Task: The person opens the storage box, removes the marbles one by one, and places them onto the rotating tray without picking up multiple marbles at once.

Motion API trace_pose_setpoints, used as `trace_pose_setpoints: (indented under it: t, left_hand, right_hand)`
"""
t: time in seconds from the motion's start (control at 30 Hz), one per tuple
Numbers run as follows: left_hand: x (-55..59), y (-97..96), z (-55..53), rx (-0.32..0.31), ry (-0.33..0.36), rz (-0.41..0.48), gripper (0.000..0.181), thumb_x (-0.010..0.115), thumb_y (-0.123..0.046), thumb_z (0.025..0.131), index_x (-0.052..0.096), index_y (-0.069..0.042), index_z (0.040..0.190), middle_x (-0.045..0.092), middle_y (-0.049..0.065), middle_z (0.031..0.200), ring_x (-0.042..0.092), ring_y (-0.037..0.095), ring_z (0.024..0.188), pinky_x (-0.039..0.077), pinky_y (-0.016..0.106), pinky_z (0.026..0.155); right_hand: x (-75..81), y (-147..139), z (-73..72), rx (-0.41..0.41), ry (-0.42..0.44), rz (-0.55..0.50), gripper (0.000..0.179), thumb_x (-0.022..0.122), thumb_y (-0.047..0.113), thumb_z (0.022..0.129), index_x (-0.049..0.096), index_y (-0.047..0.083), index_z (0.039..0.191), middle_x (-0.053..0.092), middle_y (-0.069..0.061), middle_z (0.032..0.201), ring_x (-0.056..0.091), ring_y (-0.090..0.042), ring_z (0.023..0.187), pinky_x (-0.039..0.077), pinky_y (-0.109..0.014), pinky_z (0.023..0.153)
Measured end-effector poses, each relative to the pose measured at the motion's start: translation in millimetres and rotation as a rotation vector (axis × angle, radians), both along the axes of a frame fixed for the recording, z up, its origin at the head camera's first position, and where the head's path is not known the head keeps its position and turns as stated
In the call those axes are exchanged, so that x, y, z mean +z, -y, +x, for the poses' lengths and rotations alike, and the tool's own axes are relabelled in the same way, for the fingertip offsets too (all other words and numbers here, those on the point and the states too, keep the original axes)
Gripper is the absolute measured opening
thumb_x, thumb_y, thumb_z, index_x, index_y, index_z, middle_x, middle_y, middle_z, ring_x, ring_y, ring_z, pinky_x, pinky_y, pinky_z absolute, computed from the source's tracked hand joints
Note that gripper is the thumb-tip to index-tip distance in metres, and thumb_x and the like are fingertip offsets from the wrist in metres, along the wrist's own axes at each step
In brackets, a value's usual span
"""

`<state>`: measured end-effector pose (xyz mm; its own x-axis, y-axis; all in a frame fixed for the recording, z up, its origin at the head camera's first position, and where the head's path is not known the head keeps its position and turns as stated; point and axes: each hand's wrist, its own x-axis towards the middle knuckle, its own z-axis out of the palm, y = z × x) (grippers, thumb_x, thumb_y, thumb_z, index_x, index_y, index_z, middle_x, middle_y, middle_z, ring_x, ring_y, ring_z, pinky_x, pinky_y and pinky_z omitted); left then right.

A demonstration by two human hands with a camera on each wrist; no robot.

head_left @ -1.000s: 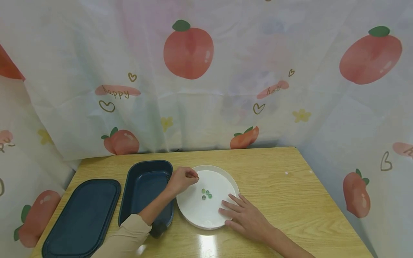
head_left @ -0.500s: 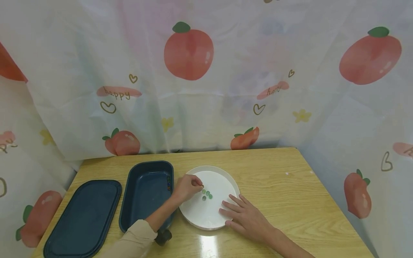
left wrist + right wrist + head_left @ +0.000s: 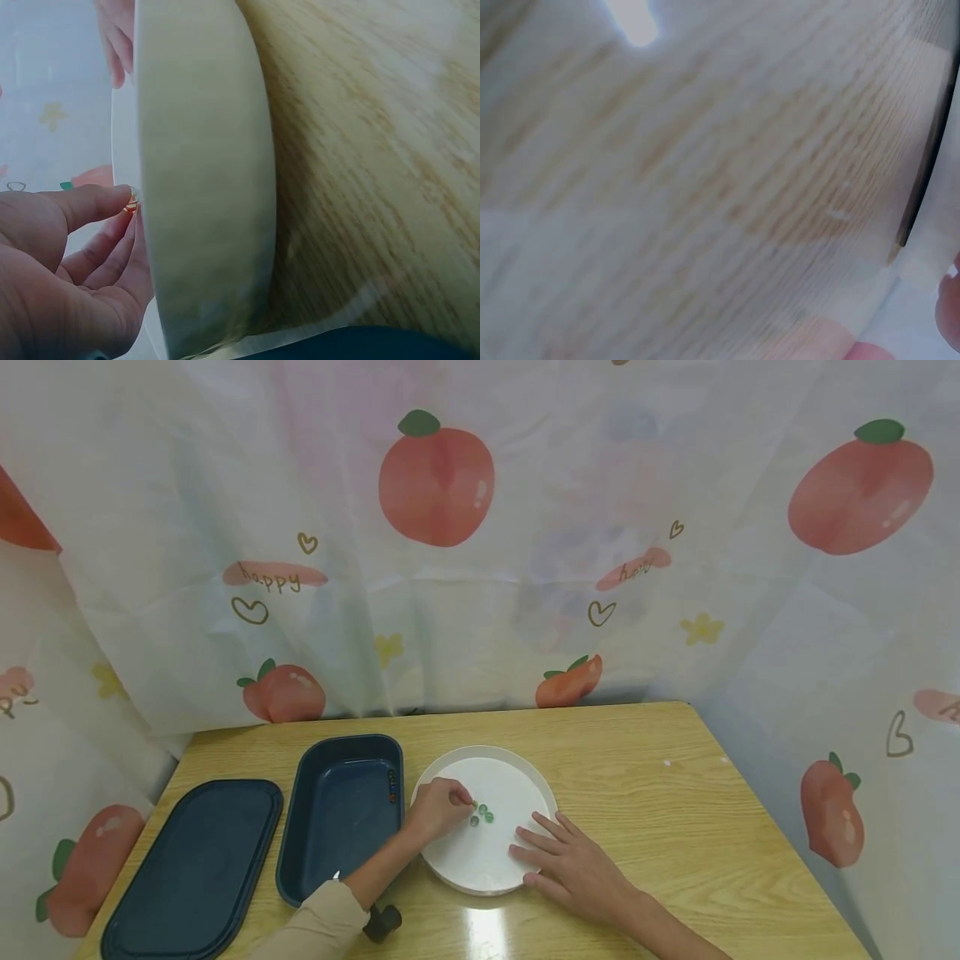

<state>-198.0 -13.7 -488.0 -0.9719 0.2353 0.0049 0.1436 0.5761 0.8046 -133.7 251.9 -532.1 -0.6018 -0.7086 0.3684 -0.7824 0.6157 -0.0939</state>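
Observation:
My left hand [image 3: 442, 808] is over the left part of a round white tray [image 3: 480, 868]. In the left wrist view its thumb and fingertips pinch a small clear marble with orange in it [image 3: 132, 201]. Right by those fingertips, several greenish glass marbles [image 3: 489, 817] lie in a cluster on the tray. My right hand [image 3: 573, 868] rests on the tray's right rim with its fingers spread and fairly straight. In the right wrist view only bits of its fingertips show at the lower right edge.
Left of the tray stands a deep dark blue rectangular container [image 3: 330, 818], with several small coloured marbles [image 3: 392, 785] lined along its right side. A flat dark blue lid [image 3: 195, 868] lies farther left on the wooden table [image 3: 637, 777]. A peach-print cloth [image 3: 480, 610] hangs behind.
My left hand has moved from the tray's upper left rim down and right to the marble cluster, uncovering the marbles in the blue container. My right hand has stayed in place.

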Motion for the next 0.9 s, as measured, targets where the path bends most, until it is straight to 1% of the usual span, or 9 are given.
trace_pose_setpoints:
  t: [0.17, 0.4, 0.67, 0.9]
  left_hand:
    - [-2.5, 0.2, 0.9, -0.007, 0.002, -0.011, 0.005, 0.075, -0.002, 0.082, 0.072, -0.004, 0.08, 0.065, -0.001, 0.069, 0.056, 0.009, 0.063, 0.047, 0.024, 0.057]
    - [-4.9, 1.2, 1.4, -0.018, 0.004, -0.015, 0.005, 0.075, -0.001, 0.083, 0.072, -0.004, 0.081, 0.066, 0.0, 0.071, 0.058, 0.011, 0.066, 0.049, 0.027, 0.06]
    - [-9.4, 1.5, 0.6, -0.018, -0.001, -0.026, 0.006, 0.076, -0.001, 0.082, 0.072, -0.004, 0.08, 0.068, 0.001, 0.071, 0.06, 0.011, 0.065, 0.05, 0.025, 0.059]
    - [-10.1, 1.0, 0.3, -0.014, -0.009, -0.013, 0.006, 0.076, -0.001, 0.082, 0.072, -0.003, 0.08, 0.068, 0.002, 0.07, 0.06, 0.011, 0.064, 0.049, 0.025, 0.058]
  right_hand:
    - [0.6, 0.2, 0.7, 0.001, 0.005, -0.004, 0.039, 0.059, 0.041, 0.1, 0.066, 0.025, 0.134, 0.058, 0.001, 0.141, 0.043, -0.031, 0.138, 0.021, -0.048, 0.113]
    - [1.2, -0.2, 0.7, 0.005, -0.001, 0.0, 0.039, 0.059, 0.041, 0.1, 0.064, 0.025, 0.135, 0.057, 0.002, 0.142, 0.043, -0.031, 0.138, 0.023, -0.049, 0.112]
    - [2.1, 0.1, 0.2, 0.007, -0.001, -0.001, 0.039, 0.059, 0.041, 0.1, 0.065, 0.025, 0.135, 0.058, 0.001, 0.141, 0.044, -0.031, 0.137, 0.02, -0.047, 0.114]
    - [3.2, 0.5, 0.4, 0.001, 0.0, 0.01, 0.039, 0.059, 0.041, 0.1, 0.065, 0.025, 0.135, 0.058, 0.001, 0.141, 0.043, -0.031, 0.137, 0.02, -0.046, 0.114]
